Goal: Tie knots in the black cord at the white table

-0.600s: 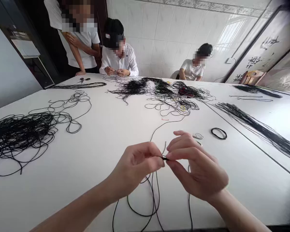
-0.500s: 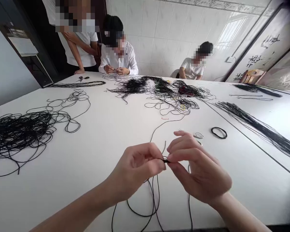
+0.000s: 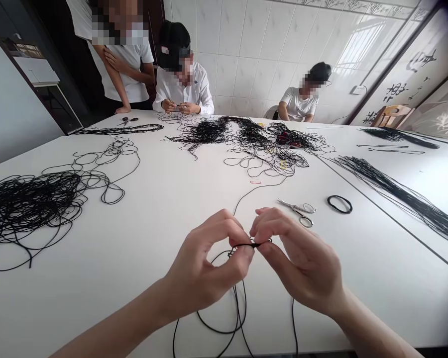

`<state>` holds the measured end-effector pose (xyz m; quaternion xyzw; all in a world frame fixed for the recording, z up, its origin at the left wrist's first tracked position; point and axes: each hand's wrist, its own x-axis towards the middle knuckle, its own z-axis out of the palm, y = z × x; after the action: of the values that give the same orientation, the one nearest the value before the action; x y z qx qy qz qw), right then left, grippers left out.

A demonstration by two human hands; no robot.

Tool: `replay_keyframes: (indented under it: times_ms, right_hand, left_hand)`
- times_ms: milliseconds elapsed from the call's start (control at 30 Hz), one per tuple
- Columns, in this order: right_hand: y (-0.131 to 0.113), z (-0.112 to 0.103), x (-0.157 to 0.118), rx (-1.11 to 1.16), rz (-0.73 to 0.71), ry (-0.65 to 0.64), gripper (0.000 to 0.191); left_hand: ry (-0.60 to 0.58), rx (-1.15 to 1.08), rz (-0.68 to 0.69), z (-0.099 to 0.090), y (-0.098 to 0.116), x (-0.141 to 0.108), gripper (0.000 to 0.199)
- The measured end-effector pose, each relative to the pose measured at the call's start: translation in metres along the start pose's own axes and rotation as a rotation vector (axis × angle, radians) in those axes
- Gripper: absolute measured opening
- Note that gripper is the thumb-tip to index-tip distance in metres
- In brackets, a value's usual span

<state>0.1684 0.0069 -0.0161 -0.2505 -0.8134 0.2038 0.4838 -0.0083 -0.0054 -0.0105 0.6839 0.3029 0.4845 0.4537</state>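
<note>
Being pinched between the left hand (image 3: pixel 203 266) and the right hand (image 3: pixel 298 261), a short stretch of black cord (image 3: pixel 244 245) is being held right at the fingertips, in the small gap where the two hands nearly meet. Both grips are being kept almost closed, with thumb and fingers pressed onto the cord. Loops of black cord (image 3: pixel 222 318) are being let hang below the hands onto the white table (image 3: pixel 97 288). Steel scissors (image 3: pixel 296 211) are being left just beyond the right hand, with a black cord ring (image 3: pixel 339 204) farther right. A tangled cord heap (image 3: pixel 30 209) is being shown at left. Across the table, a small item is being held by a seated person (image 3: pixel 181 87), whose hands are apart from the others.
</note>
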Motion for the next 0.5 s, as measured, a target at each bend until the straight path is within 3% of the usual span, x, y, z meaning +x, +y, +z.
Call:
replay_keyframes:
  times_ms: [167, 367, 500]
  right_hand:
    - [0.0, -0.007, 0.0, -0.006, 0.007, 0.027, 0.017]
    - [0.009, -0.005, -0.001, -0.097, -0.038, -0.011, 0.018]
    - [0.021, -0.003, 0.0, -0.196, -0.057, -0.008, 0.016]
  left_hand:
    - [0.023, 0.025, -0.005, 0.006, 0.003, 0.005, 0.02]
    - [-0.036, -0.087, -0.255, 0.0, -0.003, 0.01, 0.015]
    - [-0.026, -0.044, -0.328, -0.002, -0.009, 0.015, 0.018]
